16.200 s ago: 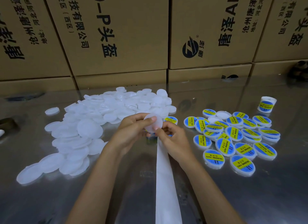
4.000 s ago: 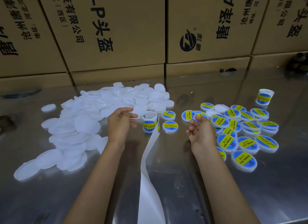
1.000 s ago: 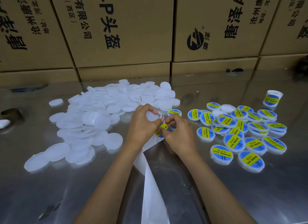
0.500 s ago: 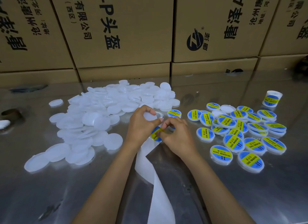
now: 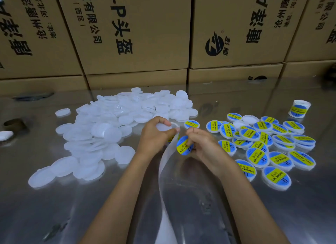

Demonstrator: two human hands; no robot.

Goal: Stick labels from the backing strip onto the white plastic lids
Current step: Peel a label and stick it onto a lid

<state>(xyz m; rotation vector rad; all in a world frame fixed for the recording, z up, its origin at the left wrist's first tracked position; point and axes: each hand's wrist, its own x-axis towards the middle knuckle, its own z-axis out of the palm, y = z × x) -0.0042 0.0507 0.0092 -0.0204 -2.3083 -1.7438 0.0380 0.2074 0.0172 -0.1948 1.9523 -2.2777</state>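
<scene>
Plastic lid (image 5: 164,127), white and blank, is gripped in the left hand (image 5: 154,137), fingers curled over its rim, above the steel table (image 5: 200,198). Right hand (image 5: 201,144) pinches a blue-and-yellow label (image 5: 184,145) by its edge, just beside the lid and apparently peeled clear of the strip (image 5: 164,171), which trails toward the near edge. Judged: label is thin, limp and tacky on its back, so it is best held at the margin only; it may curl or crease. Lid looks light, stiff and smooth, best held by the rim. Blank lids (image 5: 109,131) lie heaped left; labelled lids (image 5: 263,147) lie right.
</scene>
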